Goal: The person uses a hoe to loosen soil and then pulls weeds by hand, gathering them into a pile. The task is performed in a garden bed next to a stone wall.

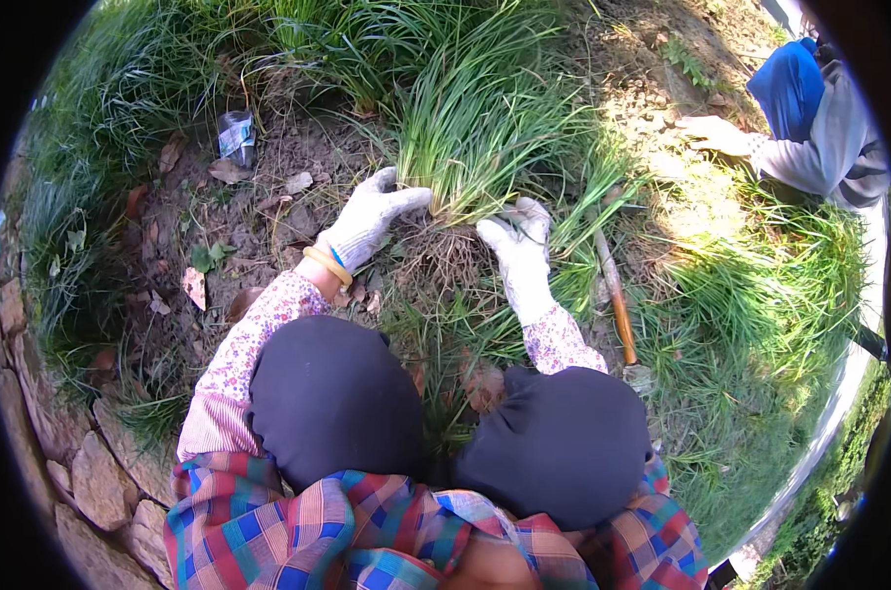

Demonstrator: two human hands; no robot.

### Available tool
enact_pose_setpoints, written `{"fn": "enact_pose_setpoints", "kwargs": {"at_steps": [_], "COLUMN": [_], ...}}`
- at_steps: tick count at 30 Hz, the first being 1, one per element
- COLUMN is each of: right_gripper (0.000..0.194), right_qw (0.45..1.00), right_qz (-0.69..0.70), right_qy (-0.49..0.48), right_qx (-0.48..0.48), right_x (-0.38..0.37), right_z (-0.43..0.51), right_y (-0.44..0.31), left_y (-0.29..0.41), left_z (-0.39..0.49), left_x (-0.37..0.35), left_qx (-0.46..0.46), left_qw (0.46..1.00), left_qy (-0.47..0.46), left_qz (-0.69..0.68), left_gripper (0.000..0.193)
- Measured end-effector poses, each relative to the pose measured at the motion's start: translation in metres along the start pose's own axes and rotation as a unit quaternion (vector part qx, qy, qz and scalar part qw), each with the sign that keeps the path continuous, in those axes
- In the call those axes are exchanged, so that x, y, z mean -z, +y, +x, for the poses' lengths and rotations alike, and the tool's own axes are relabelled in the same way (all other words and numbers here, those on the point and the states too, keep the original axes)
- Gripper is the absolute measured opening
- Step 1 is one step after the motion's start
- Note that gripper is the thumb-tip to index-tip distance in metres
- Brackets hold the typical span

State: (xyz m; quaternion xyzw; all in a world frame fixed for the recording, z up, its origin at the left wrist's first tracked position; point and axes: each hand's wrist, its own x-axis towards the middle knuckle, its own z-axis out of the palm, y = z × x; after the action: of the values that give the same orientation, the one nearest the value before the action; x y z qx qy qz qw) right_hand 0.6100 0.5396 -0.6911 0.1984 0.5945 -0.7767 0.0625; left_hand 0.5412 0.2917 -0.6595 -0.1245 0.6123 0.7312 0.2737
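Observation:
A clump of long green grass (464, 147) stands before me, its tangled brown roots (442, 258) bare of soil. In a white knit glove, my left hand (368, 217) grips the left side of the clump's base. My right hand (519, 247), gloved alike, holds the base from the right, its fingertips partly hidden by blades. To the right of that hand, loose grass (593, 206) lies against a hand tool (622, 321) with a wooden handle, whose far end is hidden under the blades.
Dense grass (121, 133) grows at the left and top. A clear plastic wrapper (237, 136) and dry leaves (195, 287) lie on bare soil. Flat stones (102, 479) edge the lower left. At upper right another person's gloved hand (715, 136) reaches over the ground.

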Motion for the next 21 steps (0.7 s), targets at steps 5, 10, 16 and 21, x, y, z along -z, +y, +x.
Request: {"fn": "enact_pose_setpoints", "kwargs": {"at_steps": [5,10,16,21], "right_gripper": [0.051,0.083,0.078,0.071], "right_qw": [0.954,0.789,0.951,0.964], "right_qz": [-0.279,-0.596,-0.309,-0.245], "right_qy": [-0.110,0.015,-0.018,-0.011], "right_qx": [-0.020,0.152,-0.011,-0.103], "right_x": [0.002,-0.026,-0.032,-0.019], "right_z": [-0.008,-0.010,-0.004,0.008], "right_y": [0.000,0.006,-0.002,-0.005], "left_y": [0.009,0.007,0.016,0.002], "left_z": [-0.010,-0.011,0.006,0.019], "left_x": [-0.012,-0.025,-0.025,-0.007], "left_qx": [-0.006,-0.110,-0.034,0.001], "left_qw": [0.987,0.930,0.979,0.989], "left_qy": [-0.055,0.007,-0.044,-0.085], "left_qz": [0.152,0.352,0.198,0.125], "left_gripper": [0.080,0.098,0.056,0.037]}}
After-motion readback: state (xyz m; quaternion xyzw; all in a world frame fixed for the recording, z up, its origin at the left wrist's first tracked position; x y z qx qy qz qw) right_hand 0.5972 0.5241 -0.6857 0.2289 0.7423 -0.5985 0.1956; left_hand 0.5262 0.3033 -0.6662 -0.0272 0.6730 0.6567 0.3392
